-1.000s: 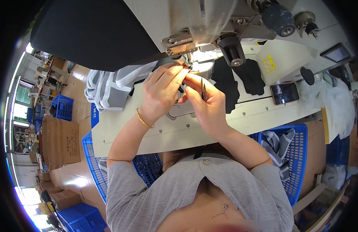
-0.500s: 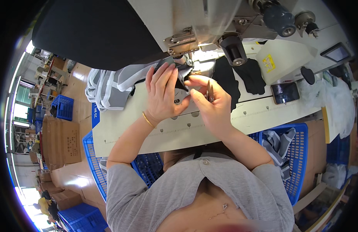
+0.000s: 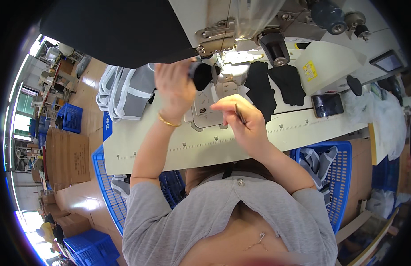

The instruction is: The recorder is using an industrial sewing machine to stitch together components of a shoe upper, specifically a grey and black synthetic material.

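Observation:
My left hand, with a gold bangle at the wrist, is smeared by motion beside the sewing machine's needle area. A black fabric piece lies right against its fingers; whether they grip it I cannot tell. My right hand is closed around a small dark metal tool that looks like thread snips, its index finger pointing left over the metal machine plate. The sewing machine head stands above both hands, its lamp lighting the presser foot area.
Grey pieces with white edging are piled on the table's left. Black fabric pieces and a phone lie to the right. Blue baskets holding grey pieces stand below the table edge. A black panel hangs at upper left.
My left hand has moved up and away from my right hand, and the black piece shifted left from the needle area. The right hand still holds the tool, now off the fabric.

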Action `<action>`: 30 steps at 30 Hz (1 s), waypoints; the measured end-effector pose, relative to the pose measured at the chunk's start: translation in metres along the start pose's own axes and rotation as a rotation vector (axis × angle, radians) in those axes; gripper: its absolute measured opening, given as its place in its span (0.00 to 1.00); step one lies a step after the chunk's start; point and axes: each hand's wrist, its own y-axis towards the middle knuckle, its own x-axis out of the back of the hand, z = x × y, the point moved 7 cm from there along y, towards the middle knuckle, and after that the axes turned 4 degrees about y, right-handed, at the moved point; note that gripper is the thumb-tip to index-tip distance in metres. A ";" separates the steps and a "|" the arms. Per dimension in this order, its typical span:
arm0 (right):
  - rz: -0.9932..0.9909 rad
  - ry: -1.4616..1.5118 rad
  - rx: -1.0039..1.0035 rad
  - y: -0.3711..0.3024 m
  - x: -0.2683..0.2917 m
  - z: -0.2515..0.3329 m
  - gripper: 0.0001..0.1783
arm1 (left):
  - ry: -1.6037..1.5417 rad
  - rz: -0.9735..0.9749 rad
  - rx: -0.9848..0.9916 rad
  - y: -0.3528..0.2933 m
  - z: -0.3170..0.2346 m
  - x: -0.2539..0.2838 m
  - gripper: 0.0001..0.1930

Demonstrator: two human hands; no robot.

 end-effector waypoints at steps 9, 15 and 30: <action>-0.026 -0.475 0.509 -0.004 -0.015 0.051 0.21 | -0.223 0.233 0.658 -0.033 -0.002 0.088 0.11; 0.115 0.031 -0.354 -0.023 -0.029 -0.029 0.11 | -0.713 0.517 0.922 -0.076 -0.009 0.026 0.10; 0.223 -0.763 0.287 -0.013 0.022 0.000 0.14 | -1.007 0.724 1.170 -0.098 -0.030 -0.025 0.11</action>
